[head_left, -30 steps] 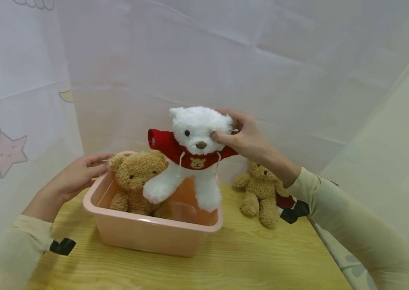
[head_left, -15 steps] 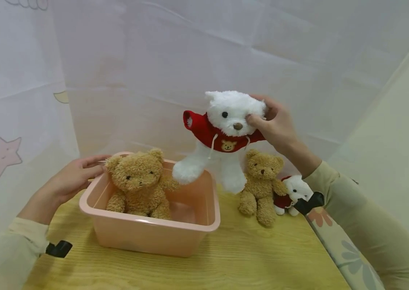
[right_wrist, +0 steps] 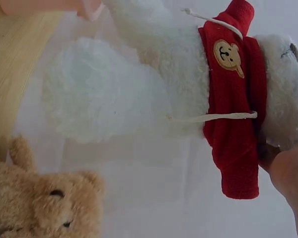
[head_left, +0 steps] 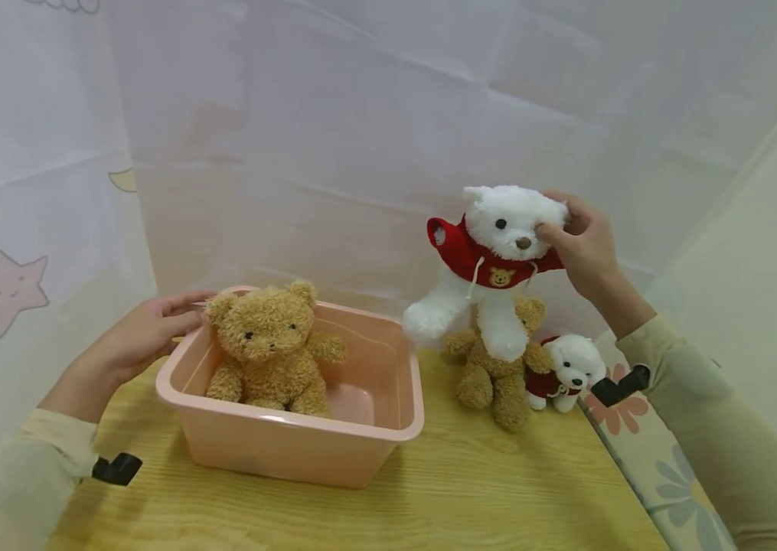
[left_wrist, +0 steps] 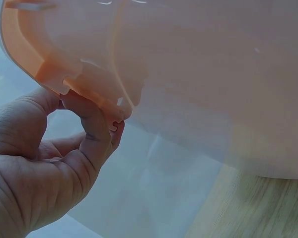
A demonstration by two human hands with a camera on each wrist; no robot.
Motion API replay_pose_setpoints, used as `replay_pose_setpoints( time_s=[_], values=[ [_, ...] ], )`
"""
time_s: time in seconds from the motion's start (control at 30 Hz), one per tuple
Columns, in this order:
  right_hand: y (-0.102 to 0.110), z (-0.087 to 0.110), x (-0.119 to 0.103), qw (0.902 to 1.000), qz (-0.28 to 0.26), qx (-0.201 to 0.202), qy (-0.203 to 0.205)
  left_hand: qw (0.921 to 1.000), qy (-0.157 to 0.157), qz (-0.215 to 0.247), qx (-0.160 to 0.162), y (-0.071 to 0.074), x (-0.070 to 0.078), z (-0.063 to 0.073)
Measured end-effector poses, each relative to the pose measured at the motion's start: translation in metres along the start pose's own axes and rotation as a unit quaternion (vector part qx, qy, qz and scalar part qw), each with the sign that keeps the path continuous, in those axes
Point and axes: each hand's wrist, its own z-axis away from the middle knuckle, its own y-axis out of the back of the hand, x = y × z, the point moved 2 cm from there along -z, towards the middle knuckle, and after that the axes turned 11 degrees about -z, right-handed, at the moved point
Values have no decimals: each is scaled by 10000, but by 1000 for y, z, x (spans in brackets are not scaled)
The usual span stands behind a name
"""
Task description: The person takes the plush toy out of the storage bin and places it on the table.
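Note:
My right hand (head_left: 589, 249) grips a white teddy bear (head_left: 508, 218) by the side of its head, thumb near the eye. The bear wears a red hoodie (right_wrist: 233, 94) and hangs in the air, its legs overlapping a brown teddy bear (head_left: 491, 375) behind it. At the left, my left hand (head_left: 147, 337) holds the rim of a pink plastic tub (head_left: 278, 451); in the left wrist view, thumb and curled fingers (left_wrist: 92, 119) pinch the rim's underside. Inside the tub's left half sits another brown teddy bear (head_left: 271, 344), facing me.
A small white teddy bear (head_left: 576, 367) in a dark red top sits beside the right-hand brown bear, near the right edge of the wooden table (head_left: 484, 490). Pale fabric (head_left: 360, 138) hangs behind the table and along both sides.
The white bear in my right hand has moved right, from over the tub to in front of the brown bear on the table. My left hand stays at the tub's rim.

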Motion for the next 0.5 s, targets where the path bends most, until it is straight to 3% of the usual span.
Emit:
replay_pose_setpoints(
  time_s=[0.27, 0.5],
  values=[
    [34, 14, 29, 9967, 678, 133, -415, 10000, 16, -18, -47, 2, -2, 3],
    [33, 27, 63, 9907, 1144, -176, -714, 9999, 68, -89, -11, 7, -2, 10]
  ],
)
